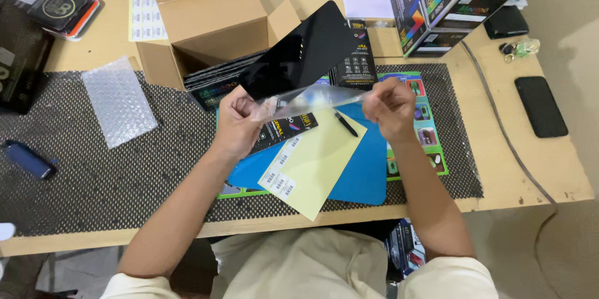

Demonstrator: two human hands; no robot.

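Observation:
My left hand (236,123) grips the lower edge of a flat black tablet-like panel (299,53), which tilts up and away toward the open cardboard box (209,21). My right hand (392,110) pinches the other end of a clear plastic film (312,99) stretched between both hands just below the panel. Beneath the hands lie a pale yellow sheet (315,168) with barcode stickers, a black pen (345,124) and a blue mat (365,168).
The box holds several flat black packages (215,84). A bubble-wrap piece (118,101) and a blue object (28,159) lie left on the dotted mat. Stacked colourful boxes (452,0) stand at back right, a black phone (541,106) at right, a sticker sheet (150,6) behind.

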